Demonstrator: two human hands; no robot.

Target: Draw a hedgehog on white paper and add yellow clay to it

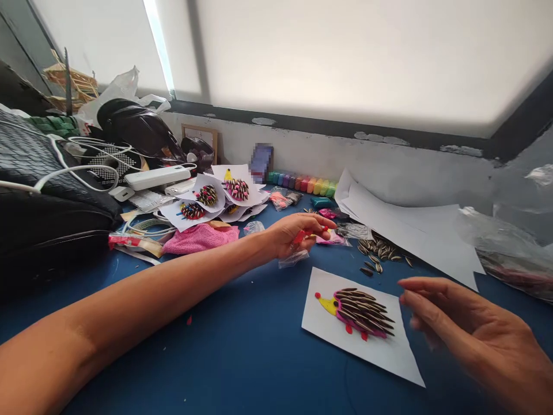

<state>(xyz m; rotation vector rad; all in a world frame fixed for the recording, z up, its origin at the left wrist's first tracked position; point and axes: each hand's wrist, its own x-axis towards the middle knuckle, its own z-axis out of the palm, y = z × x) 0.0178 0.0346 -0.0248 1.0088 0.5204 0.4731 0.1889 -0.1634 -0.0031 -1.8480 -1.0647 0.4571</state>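
Observation:
My left hand [296, 233] reaches out over the middle of the table, its fingers curled round a small clear plastic bag [294, 259] with something red, like modelling clay, in it. A small red bit shows at its fingertips. My right hand [470, 331] is beside the right edge of a white paper card [315, 323], thumb and forefinger nearly pinched together; whatever is between them is too small to make out. On the card is a hedgehog picture [360, 314] with a yellow clay face, red nose and feet, and sunflower seeds as spines on pink clay.
Loose sunflower seeds [380, 248] lie behind the card, beside white paper sheets [401, 225]. Finished hedgehog cards [207, 196], a pink cloth [201, 239] and a white power strip [158, 177] lie left. Coloured clay packs [302, 184] line the wall. A black bag [52, 230] stands far left.

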